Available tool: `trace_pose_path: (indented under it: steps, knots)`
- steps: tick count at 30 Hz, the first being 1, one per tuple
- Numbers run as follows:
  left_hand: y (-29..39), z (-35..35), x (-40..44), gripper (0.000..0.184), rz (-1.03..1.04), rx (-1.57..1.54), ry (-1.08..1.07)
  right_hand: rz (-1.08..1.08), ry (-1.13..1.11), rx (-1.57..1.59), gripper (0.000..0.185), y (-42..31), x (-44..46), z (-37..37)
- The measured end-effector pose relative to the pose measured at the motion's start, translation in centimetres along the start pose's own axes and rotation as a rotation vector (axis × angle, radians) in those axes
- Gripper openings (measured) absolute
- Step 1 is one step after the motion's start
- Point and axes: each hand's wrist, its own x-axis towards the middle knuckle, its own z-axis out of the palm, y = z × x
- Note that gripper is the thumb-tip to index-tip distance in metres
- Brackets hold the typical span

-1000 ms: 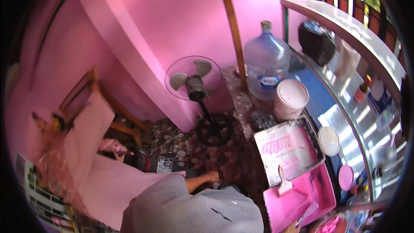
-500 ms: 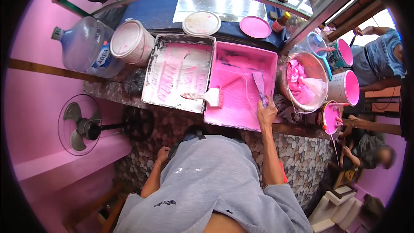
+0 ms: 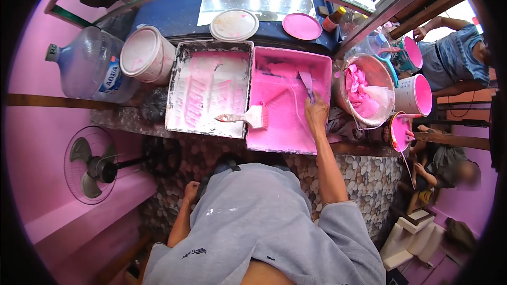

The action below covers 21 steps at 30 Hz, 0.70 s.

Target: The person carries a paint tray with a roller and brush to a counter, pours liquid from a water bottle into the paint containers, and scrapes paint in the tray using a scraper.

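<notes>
My right hand [image 3: 317, 116] is closed round the handle of a putty knife [image 3: 306, 80], its metal blade over the far part of a pink paint tray [image 3: 322, 137]. Pink paint with streaks coats the tray's floor. Across the rims of this tray and the neighbouring white tray [image 3: 177, 82] lies a paintbrush [image 3: 257, 116], its bristles pink and its handle pointing left. The white tray has pink smears inside. Down beside my body hangs my left hand [image 3: 191, 191], apart from the trays; its fingers are too small and partly hidden to read.
To the right stand a bucket [image 3: 392, 103] holding pink crumpled material, a pot of pink paint [image 3: 402, 133] and more paint buckets. A lidded bucket [image 3: 142, 55] and large water bottle [image 3: 87, 66] are left. A fan [image 3: 90, 163] stands lower left. Two people are at right.
My right hand has carried the putty knife farther into the pink tray, toward its back. The view has shifted slightly, while the brush stays across the tray rims.
</notes>
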Motion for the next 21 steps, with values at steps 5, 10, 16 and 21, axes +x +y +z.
trace_pose_path:
  steps: [5, 10, 16, 21]
  knots:
    - [-3.0, -0.1, 1.3, 0.018, 0.103, 0.091, 0.05, -0.071, 0.043, -0.057, 0.034, 1.1, -1.6, -1.2]
    - [-1.4, -0.3, 1.8, 0.018, 0.093, 0.066, -0.02, -0.055, 0.054, -0.096, 0.034, 1.6, 0.7, -0.4]
    - [-1.3, -0.4, 4.9, 0.019, 0.156, 0.107, 0.054, -0.068, 0.046, -0.108, 0.032, 1.6, 0.0, -1.6]
    - [-2.1, -0.5, 5.8, 0.018, 0.141, 0.11, -0.001, -0.138, 0.015, -0.061, 0.033, 2.2, 1.2, -0.2]
